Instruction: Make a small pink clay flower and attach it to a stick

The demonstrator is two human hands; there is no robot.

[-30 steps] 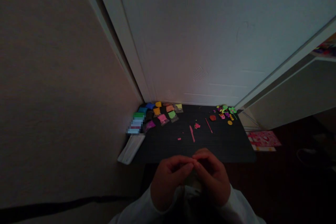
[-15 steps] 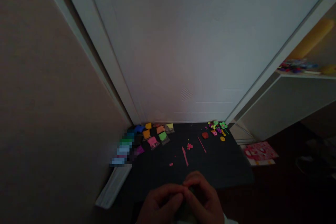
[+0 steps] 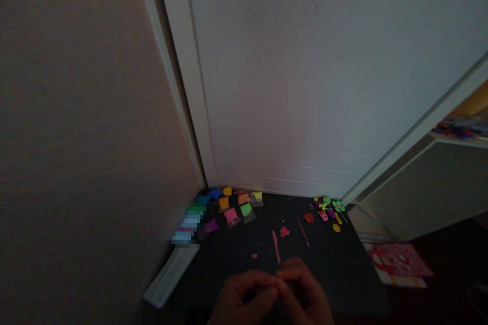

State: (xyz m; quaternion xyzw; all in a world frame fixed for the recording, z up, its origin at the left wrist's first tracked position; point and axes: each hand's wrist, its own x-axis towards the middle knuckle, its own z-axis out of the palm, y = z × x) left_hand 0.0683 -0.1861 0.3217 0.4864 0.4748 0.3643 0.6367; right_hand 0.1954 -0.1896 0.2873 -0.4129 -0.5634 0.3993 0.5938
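Note:
My left hand (image 3: pixel 246 297) and my right hand (image 3: pixel 305 292) meet at the fingertips low in the view, above the near edge of the dark table (image 3: pixel 236 284). Both are closed in a pinch; whatever sits between the fingers is hidden. Just beyond them lies a pink modelling knife (image 3: pixel 276 247). A small pink clay piece (image 3: pixel 254 256) is to its left, and a cluster of pink bits (image 3: pixel 284 232) to its right. Farther right are a thin pink stick tool (image 3: pixel 303 232) and a reddish clay lump (image 3: pixel 308 218).
Several bags of coloured clay (image 3: pixel 231 217) lie at the back left. A long pale box (image 3: pixel 171 274) lies along the left edge. Small clay figures, with a green flower (image 3: pixel 338 206), crowd the back right corner near a yellow disc (image 3: pixel 336 228). A white panel (image 3: pixel 282 111) rises behind.
The view has shifted, so the table and its things appear lower and farther right. My hands stay pinched together in much the same pose.

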